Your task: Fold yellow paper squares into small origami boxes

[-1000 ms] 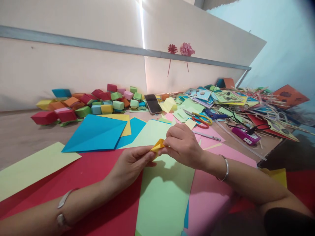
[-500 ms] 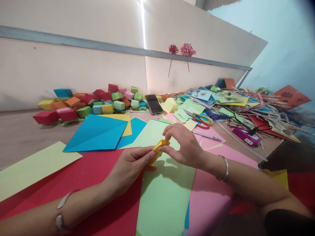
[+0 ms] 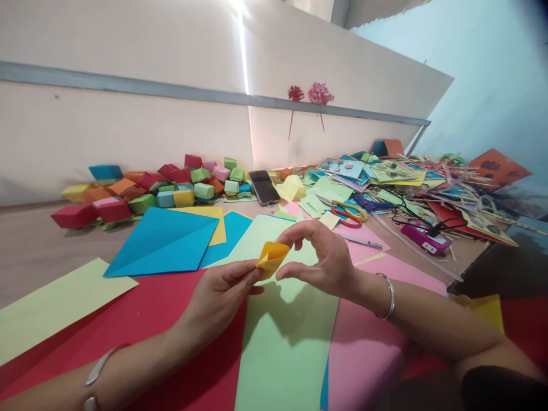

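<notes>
My left hand [image 3: 226, 291] pinches a small folded piece of yellow paper [image 3: 273, 260] between thumb and fingers. The paper's upper end gapes like a little pocket. Close on its right, my right hand [image 3: 321, 257] curves with thumb and fingers apart; a bent fingertip is at the paper's upper right edge, and I cannot tell whether it touches. Both hands are above a light green sheet [image 3: 286, 354], which lies between a red sheet [image 3: 171, 319] and a pink sheet [image 3: 368, 342].
Folded paper boxes [image 3: 111, 210] are heaped at the back left, beside a phone [image 3: 263, 187]. Scissors [image 3: 349, 214], a box cutter [image 3: 362, 242], a glue gun [image 3: 372, 202] and a purple power adapter [image 3: 426, 237] lie right. A blue sheet [image 3: 162, 240] lies left of centre.
The yellow paper has turned and its end has spread into a visible opening. My right thumb has come away from it, widening the gap to the fingers. The view has tilted slightly upward.
</notes>
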Demonstrator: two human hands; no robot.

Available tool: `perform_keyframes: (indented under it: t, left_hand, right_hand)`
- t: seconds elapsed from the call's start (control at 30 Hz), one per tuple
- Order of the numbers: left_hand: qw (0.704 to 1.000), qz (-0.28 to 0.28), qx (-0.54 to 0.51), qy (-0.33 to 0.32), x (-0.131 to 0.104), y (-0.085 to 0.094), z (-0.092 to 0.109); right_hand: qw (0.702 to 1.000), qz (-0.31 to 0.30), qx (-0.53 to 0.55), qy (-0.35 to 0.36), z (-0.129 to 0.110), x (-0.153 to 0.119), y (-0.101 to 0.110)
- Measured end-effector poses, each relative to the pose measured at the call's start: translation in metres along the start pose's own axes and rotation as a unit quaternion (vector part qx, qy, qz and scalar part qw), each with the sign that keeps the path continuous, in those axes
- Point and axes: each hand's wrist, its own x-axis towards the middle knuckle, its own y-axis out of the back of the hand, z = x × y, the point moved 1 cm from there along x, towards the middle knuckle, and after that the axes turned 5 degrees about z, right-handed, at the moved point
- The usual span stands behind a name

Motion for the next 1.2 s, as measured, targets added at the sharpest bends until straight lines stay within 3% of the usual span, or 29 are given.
perform_keyframes:
  t: [0.13, 0.37, 0.67, 0.9, 1.03, 1.2]
  left_hand:
    - [0.998, 0.039, -0.032, -0.037, 0.005, 0.003, -0.004]
    - [0.993, 0.060, 0.021, -0.096, 0.010, 0.006, -0.007]
    - [0.987, 0.053, 0.029, -0.151, 0.004, 0.004, -0.005]
    - [0.990, 0.038, 0.003, -0.136, -0.002, 0.002, -0.002]
    - [0.976, 0.021, 0.077, -0.202, -0.005, 0.002, -0.002]
    - [0.933, 0.025, 0.171, -0.315, -0.011, 0.001, 0.006]
  right_hand:
    - [0.999, 0.006, -0.030, 0.016, -0.001, -0.001, -0.001]
    - [0.993, -0.003, -0.068, 0.093, -0.001, 0.001, 0.001]
    - [0.989, -0.013, -0.108, 0.103, -0.002, 0.001, 0.000]
    - [0.990, -0.026, -0.097, 0.102, -0.002, -0.002, -0.003]
    - [0.992, -0.026, -0.101, 0.065, -0.005, -0.004, -0.003]
    - [0.997, -0.045, -0.057, 0.025, -0.010, -0.004, -0.005]
